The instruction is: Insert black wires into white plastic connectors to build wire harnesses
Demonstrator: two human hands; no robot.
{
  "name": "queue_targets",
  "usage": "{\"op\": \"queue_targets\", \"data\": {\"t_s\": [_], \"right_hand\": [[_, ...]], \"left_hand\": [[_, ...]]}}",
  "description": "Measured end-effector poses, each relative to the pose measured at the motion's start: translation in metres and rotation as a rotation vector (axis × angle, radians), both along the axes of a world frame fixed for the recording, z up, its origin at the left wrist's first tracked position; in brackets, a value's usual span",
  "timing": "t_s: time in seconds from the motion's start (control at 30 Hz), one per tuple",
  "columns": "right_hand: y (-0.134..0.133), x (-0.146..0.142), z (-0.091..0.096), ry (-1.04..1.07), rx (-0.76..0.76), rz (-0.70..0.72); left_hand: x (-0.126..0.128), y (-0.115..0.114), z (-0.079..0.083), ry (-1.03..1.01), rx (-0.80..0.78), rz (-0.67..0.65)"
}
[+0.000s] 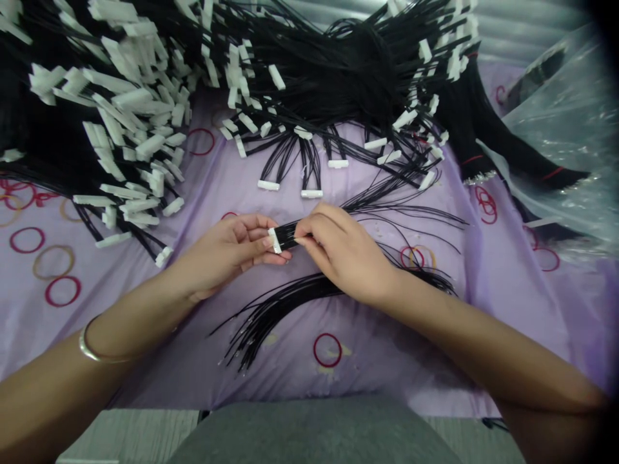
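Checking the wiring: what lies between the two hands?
In the head view, black wires run from the white connector in the left hand to the right hand.

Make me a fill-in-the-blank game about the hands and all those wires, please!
1. The left hand holds a connector whose colour is ____.
2. The wires coming out of that connector are coloured ____.
3. The hand pinching at those wires is the ____ one.
4. The bracelet circles the ____ forearm.

Missing words: white; black; right; left.
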State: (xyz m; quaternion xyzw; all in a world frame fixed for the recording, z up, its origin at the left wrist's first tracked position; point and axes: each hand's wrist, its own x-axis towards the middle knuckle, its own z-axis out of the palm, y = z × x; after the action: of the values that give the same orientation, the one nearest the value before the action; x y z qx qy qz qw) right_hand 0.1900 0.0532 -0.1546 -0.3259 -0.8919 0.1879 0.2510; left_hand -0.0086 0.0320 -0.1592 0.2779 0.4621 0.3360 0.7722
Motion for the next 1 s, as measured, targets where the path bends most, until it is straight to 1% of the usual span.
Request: {"op": "queue_targets", "data": {"t_s": [0.27, 0.43, 0.6, 0.73, 0.8, 0.9, 0.93, 1.0], "right_hand": [[-0.002, -0.002, 0.001, -0.040, 0.012, -0.006], [-0.001, -0.001, 0.003, -0.069, 0.007, -0.008], [-0.003, -0.006, -0.004, -0.065, 0.015, 0.005], [-0.006, -0.010, -0.010, -0.087, 0.010, -0.024], [-0.007, -0.010, -0.005, -0.110, 0.023, -0.022], [-0.010, -0.007, 0.010, -0.128, 0.132, -0.020], [-0.010, -0.005, 0.016, -0.150, 0.180, -0.030], [-0.007, 0.001, 0.026, -0.232, 0.239, -0.067]], "left_hand": [[0.000, -0.001, 0.004, 0.010, -0.028, -0.002], [0.001, -0.001, 0.003, 0.001, -0.032, 0.000], [0.002, -0.001, 0.003, 0.011, -0.033, 0.029], [0.001, 0.000, 0.000, -0.001, -0.032, 0.025], [0.000, -0.001, -0.002, -0.004, -0.019, 0.006], [-0.002, -0.004, -0.002, 0.067, 0.041, 0.012], [-0.002, -0.005, 0.001, 0.122, 0.080, 0.008], [-0.001, -0.009, 0.015, 0.273, 0.192, -0.024]]}}
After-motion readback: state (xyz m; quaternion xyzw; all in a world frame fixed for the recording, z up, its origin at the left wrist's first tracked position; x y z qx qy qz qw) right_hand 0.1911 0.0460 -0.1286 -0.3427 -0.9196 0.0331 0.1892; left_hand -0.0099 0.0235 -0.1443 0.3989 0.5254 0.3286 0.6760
